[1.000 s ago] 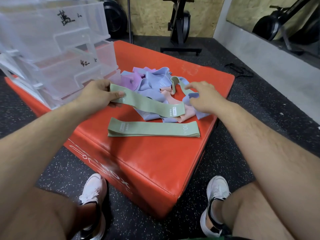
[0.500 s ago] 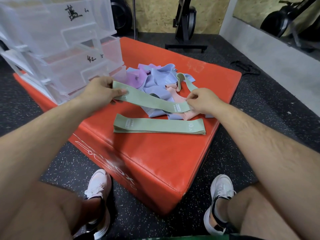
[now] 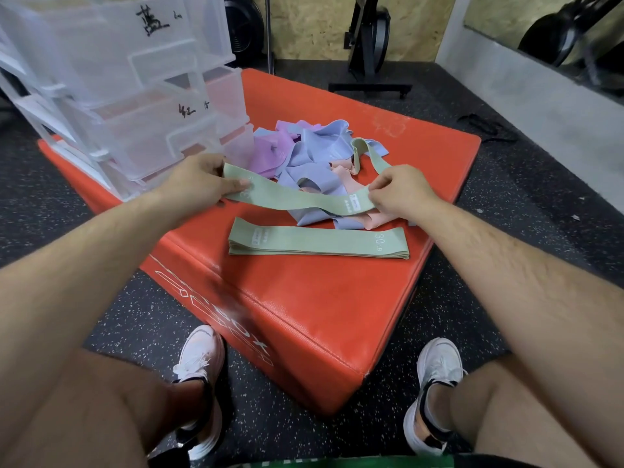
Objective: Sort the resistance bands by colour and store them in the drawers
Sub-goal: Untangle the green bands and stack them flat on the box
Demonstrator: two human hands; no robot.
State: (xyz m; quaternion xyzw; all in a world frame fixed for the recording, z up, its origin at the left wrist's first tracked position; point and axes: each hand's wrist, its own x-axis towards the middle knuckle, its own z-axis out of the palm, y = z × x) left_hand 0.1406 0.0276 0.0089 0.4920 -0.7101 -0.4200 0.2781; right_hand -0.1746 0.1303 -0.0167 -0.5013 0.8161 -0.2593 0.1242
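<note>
L hand point(image 3: 199, 184) pinches one end of a green band point(image 3: 297, 197), R hand point(image 3: 401, 194) pinches the other; the band sags btwn them over the red box point(image 3: 304, 298). Folded green bands point(image 3: 317, 241) lie flat nr the box's front edge. Mixed pile point(image 3: 317, 153) of blue, purple & pink bands sits mid-box, clear drawers point(image 3: 135, 96) at its left corner.

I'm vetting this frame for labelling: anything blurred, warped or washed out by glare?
Head view: wide-angle warp bows the forearms and the red box; the lettering on its front is smeared; the held green band, left hand and right hand are sharp; 30 LB on the green stack reads clearly; faint sheen on the box top, no harsh glare.
</note>
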